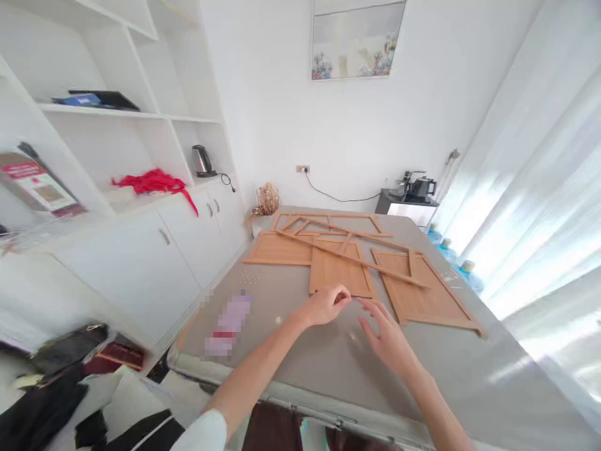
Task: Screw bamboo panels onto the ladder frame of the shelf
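Both my hands reach over a grey table [469, 382], just in front of a group of flat wooden panels and frames [338, 269]. My left hand [326, 305] has its fingertips pinched together near the front edge of the middle panel; whether something small sits between them is too small to tell. My right hand [387, 335] is beside it, fingers spread and pointing toward the left hand, holding nothing visible. A long thin wooden strip [352, 258] lies diagonally across the panels.
A blurred-out patch [230, 322] lies on the table's left part, with several tiny screws [251, 275] beyond it. White cabinets and shelves [141, 250] with a kettle [201, 161] line the left wall. A small stand with a kettle [413, 188] and water bottles [451, 250] are at the far right by the curtains.
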Motion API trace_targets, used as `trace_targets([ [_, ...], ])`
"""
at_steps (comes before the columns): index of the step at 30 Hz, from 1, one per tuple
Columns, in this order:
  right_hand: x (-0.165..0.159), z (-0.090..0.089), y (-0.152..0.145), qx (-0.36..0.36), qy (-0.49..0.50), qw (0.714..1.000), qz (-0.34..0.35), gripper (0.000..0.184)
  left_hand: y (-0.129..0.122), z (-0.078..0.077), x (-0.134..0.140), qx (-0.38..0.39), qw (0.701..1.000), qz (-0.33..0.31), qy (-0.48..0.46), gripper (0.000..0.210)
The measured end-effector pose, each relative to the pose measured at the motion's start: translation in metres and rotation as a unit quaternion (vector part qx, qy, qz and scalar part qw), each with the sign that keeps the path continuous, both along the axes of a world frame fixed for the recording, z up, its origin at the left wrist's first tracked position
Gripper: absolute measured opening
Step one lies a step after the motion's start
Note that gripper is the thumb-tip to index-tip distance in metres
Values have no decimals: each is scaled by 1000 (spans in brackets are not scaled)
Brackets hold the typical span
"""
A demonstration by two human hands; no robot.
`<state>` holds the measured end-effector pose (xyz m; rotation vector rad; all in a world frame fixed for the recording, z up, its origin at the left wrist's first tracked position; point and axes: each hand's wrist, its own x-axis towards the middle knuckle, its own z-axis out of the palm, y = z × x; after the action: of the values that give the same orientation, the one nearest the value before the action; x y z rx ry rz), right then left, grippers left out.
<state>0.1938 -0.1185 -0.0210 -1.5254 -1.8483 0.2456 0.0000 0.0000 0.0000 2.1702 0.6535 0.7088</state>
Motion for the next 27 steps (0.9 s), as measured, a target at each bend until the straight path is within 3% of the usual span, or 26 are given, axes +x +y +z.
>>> trace_targets([
  [6,7,13,51,-31,-55,998,28,34,24,-8,27,-85,993,42,-67,33],
  [10,15,18,82,-69,-13,997,33,33,38,-13,12,-3,994,104,-41,34],
  [15,41,23,132,-99,77,992,-29,30,62,-24,-8,138,965,222,24,31],
  [20,70,33,198,-147,146,978,-29,33,77,-39,-8,137,963,230,28,41],
  [23,82,36,235,-160,112,980,-42,45,80,-43,-6,139,955,261,6,43],
  [27,86,30,273,-172,25,982,-75,29,86,-45,-6,122,956,267,12,44],
])
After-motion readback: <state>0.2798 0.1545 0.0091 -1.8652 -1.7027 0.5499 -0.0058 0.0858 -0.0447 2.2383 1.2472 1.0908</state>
